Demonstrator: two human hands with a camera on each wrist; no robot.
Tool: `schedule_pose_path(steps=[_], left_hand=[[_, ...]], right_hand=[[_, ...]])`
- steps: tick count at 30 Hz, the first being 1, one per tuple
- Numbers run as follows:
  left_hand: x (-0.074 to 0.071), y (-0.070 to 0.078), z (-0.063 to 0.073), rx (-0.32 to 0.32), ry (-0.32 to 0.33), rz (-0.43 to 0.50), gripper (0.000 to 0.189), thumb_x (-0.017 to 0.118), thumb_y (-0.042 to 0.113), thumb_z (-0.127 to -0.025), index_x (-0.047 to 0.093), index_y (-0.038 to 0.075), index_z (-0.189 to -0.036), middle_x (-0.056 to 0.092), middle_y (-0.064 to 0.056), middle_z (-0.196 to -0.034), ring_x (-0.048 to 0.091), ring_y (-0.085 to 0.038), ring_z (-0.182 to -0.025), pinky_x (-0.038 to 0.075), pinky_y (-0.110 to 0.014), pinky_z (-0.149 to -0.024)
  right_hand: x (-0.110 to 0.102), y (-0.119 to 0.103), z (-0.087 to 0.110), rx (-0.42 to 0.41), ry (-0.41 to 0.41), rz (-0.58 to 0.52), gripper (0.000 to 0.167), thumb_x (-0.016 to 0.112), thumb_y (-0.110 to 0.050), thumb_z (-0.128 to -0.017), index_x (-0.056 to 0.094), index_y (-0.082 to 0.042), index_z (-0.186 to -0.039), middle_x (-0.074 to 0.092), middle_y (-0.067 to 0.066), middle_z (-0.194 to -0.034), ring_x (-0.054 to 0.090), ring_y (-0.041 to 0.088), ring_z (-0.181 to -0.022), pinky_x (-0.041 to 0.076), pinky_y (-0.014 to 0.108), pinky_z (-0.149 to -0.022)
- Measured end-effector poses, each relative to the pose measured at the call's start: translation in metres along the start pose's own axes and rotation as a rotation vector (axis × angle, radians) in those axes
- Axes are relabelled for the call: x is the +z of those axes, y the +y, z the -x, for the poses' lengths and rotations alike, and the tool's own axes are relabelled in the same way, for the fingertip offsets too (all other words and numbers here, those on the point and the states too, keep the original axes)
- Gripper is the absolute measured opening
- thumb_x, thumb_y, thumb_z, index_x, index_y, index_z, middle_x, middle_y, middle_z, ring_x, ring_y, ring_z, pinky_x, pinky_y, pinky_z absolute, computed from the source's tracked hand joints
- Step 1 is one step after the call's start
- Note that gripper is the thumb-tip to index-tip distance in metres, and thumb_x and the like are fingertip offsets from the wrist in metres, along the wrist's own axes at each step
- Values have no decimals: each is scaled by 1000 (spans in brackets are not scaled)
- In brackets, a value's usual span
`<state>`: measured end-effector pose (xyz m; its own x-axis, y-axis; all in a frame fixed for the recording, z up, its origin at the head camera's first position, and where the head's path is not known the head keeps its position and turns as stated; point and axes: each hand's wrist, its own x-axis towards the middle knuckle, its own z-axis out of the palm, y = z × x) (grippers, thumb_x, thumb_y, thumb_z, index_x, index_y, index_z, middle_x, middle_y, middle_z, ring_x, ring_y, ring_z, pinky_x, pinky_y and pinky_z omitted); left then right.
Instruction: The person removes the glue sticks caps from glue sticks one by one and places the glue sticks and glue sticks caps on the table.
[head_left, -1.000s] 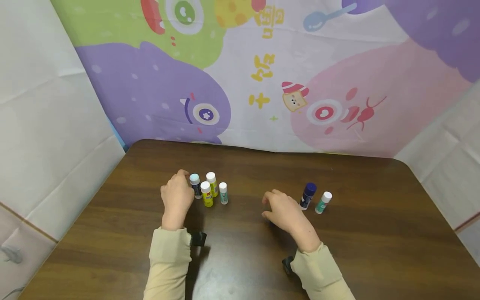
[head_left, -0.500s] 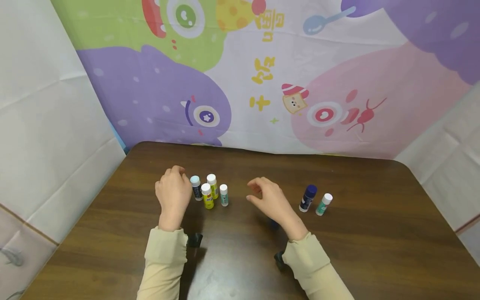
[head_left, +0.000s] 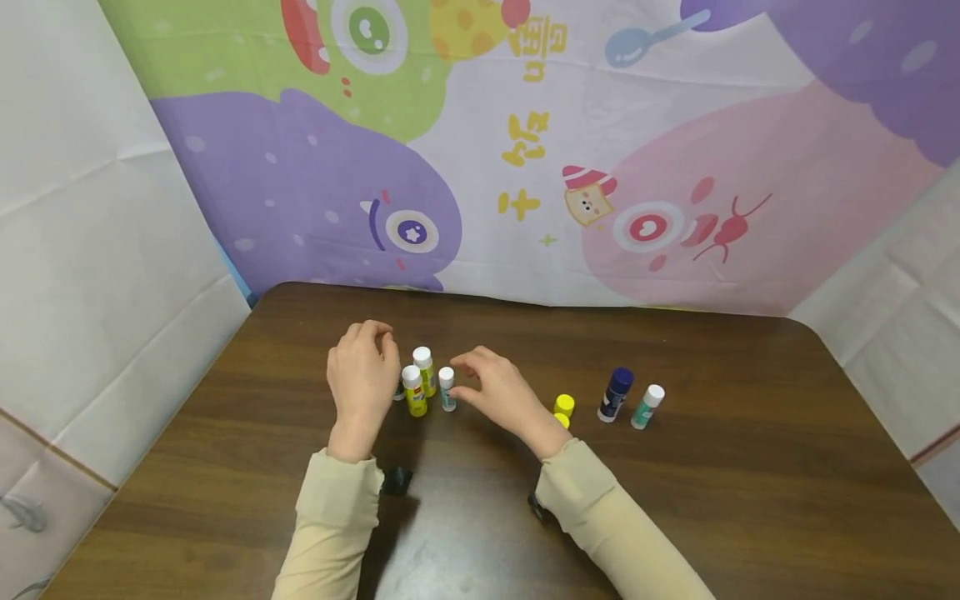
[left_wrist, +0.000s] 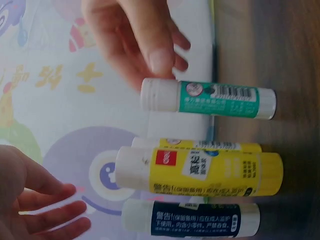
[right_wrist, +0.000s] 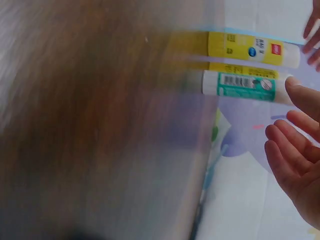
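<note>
My right hand [head_left: 504, 393] is beside a teal-labelled glue stick [head_left: 447, 392] that stands upright. In the right wrist view its thumb is at the white cap, fingers parted; whether they touch I cannot tell. My left hand [head_left: 363, 372], fingers loosely bent and holding nothing, is beside a navy glue stick [left_wrist: 205, 219] with a pale cap, which it mostly covers in the head view. Between the hands two yellow glue sticks [head_left: 415, 393] with white caps stand upright, one behind the other.
Farther right stand a dark-blue-capped glue stick [head_left: 616, 395] and another teal glue stick [head_left: 648, 407]. Two yellow tops [head_left: 564, 406] show behind my right wrist, partly hidden. A cartoon-printed cloth [head_left: 510, 208] hangs behind the brown table [head_left: 712, 500].
My right hand has moved left to the teal glue stick, uncovering the yellow tops. The left hand shifted away slightly, then back right over the navy glue stick.
</note>
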<state>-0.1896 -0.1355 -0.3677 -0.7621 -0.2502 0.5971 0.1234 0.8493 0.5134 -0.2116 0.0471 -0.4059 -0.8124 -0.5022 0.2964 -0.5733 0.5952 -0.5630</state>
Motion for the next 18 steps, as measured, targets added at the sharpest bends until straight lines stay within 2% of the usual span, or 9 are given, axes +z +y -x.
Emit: schedule_pose_path(steps=[5, 11, 18], left_hand=[[3, 5, 0, 105, -29, 49, 11, 55, 5, -84, 66, 3, -86, 64, -14, -89, 59, -31, -78, 42, -43, -71], [6, 12, -1, 207, -83, 66, 11, 56, 4, -84, 65, 4, -88, 64, -12, -88, 59, -30, -81, 42, -42, -75], [12, 22, 2, 330, -153, 57, 14, 56, 1, -81, 65, 5, -91, 64, -10, -88, 59, -28, -80, 44, -40, -74]], right_hand=[[9, -2, -2, -31, 4, 23, 38, 69, -22, -80, 60, -10, -115, 59, 1, -99, 59, 14, -91, 49, 28, -77], [13, -4, 0, -52, 48, -4, 22, 70, -17, -79, 61, -12, -99, 58, -1, -90, 60, 11, -81, 49, 22, -69], [10, 2, 5, -39, 96, -57, 19, 71, -13, -77, 59, -11, -92, 59, -2, -85, 59, 8, -74, 48, 19, -66]])
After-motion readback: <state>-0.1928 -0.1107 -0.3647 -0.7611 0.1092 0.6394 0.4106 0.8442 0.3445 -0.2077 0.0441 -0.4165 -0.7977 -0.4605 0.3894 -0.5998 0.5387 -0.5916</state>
